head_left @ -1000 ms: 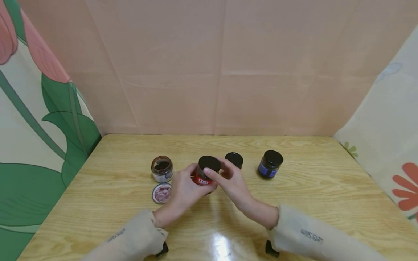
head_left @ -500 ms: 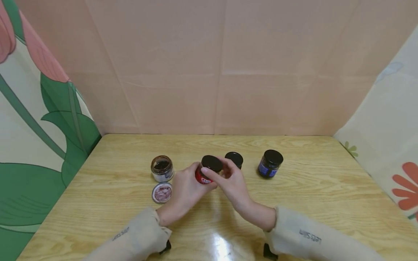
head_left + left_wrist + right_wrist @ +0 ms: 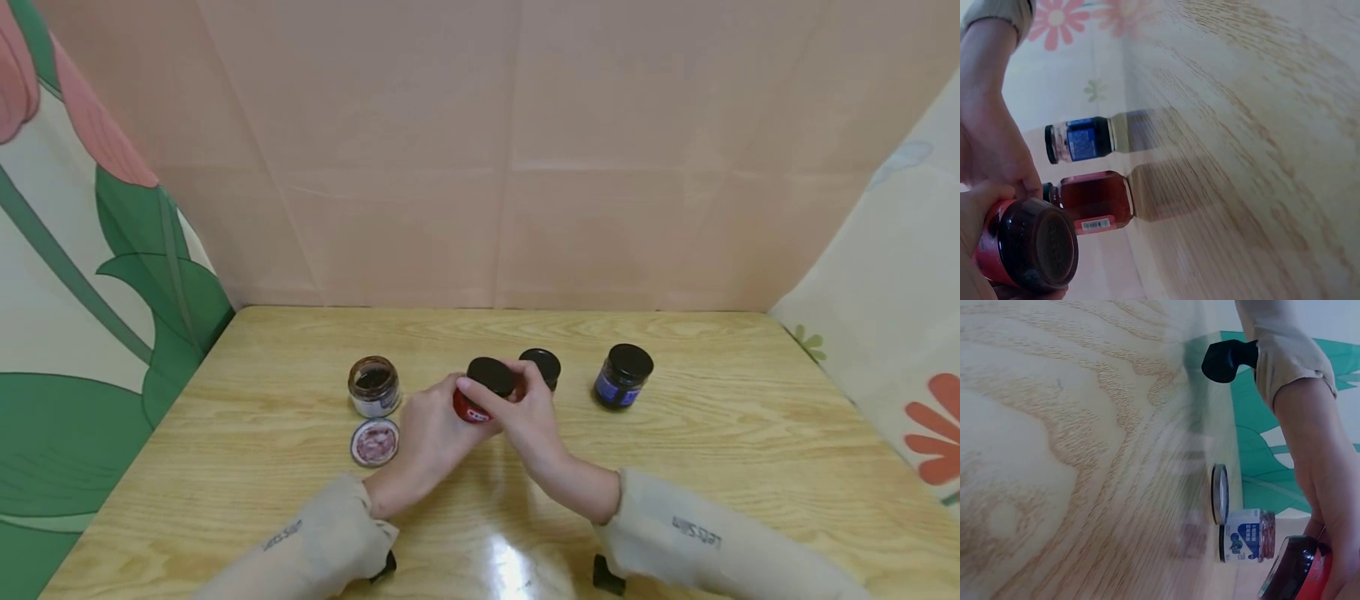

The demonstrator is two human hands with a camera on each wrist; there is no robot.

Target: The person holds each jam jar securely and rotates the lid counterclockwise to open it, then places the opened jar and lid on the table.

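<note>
Above the middle of the table (image 3: 712, 442), the left hand (image 3: 437, 421) curls round the tilted red jar (image 3: 471, 411) while the right hand (image 3: 536, 415) pinches its black lid (image 3: 491, 376), seemingly to unscrew it, so the next move likely calls for a steady hold and a twist.

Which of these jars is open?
The leftmost jar: it is uncapped, and a stained lid lies beside it. The held red jar, the one right of it and the rightmost jar are all capped.
</note>
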